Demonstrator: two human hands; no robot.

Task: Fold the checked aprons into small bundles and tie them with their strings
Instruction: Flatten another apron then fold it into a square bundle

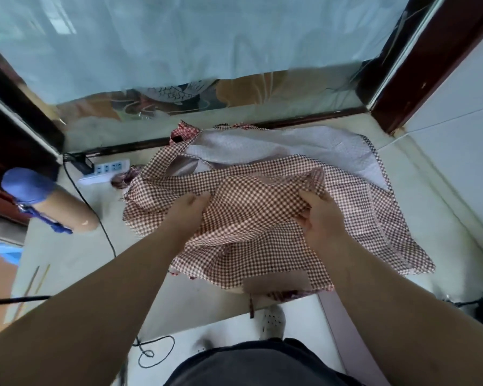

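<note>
While the left hand and the right hand each keep a closed grip on a bunched fold of the checked apron, the cloth sprawls loose over the bench, spilling out beyond both grips. Just past the grips, a second apron lies pale side up. No neat fold or tied string shows, so the task looks barely begun: folding, bundling and tying all remain.
</note>
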